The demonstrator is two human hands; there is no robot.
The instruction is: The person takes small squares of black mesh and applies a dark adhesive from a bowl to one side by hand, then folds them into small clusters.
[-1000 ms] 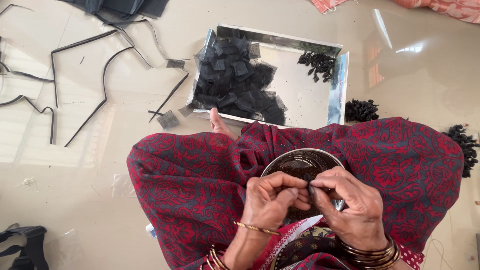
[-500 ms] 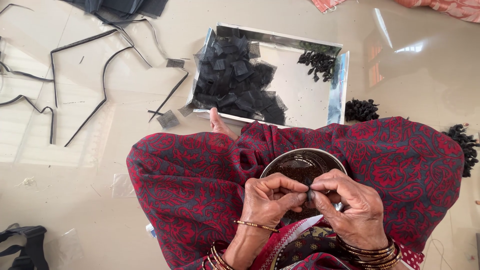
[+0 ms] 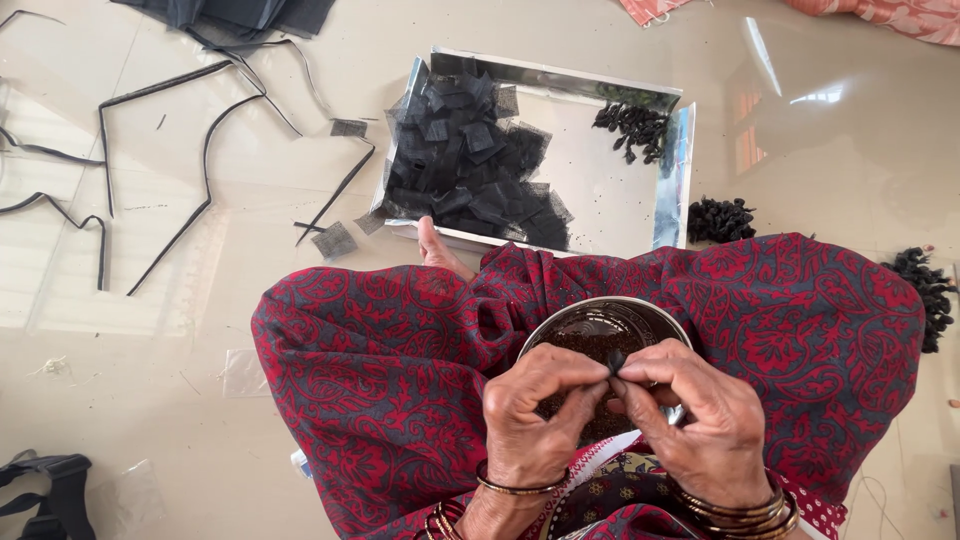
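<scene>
- I pinch a tiny black mesh bundle point(image 3: 616, 362) between the fingertips of my left hand point(image 3: 533, 415) and right hand point(image 3: 700, 420); both are closed tight on it, thumbs and forefingers meeting, just above the metal bowl point(image 3: 600, 322) in my lap.
- The bowl holds dark loose grains; I cannot tell how full it is, since my hands cover its near half.
- My lap is draped in red patterned cloth point(image 3: 380, 370), with one bare foot point(image 3: 440, 252) poking out at 11 o'clock of the bowl.
- At 12 o'clock lies a shiny steel tray point(image 3: 610, 190) on the floor. On its left side is a heap of cut black mesh squares point(image 3: 470, 160), a good many unused; at its far right corner, a small cluster of finished black bundles point(image 3: 632, 125).
- More finished bundles sit on the floor at 1 o'clock point(image 3: 722, 218) and at 3 o'clock point(image 3: 925, 290).
- I judge the work partway: some bundles made, most squares left.
- Far off at 10 o'clock lie black trimmed strips point(image 3: 205, 150) and a stray mesh square point(image 3: 334, 240).
</scene>
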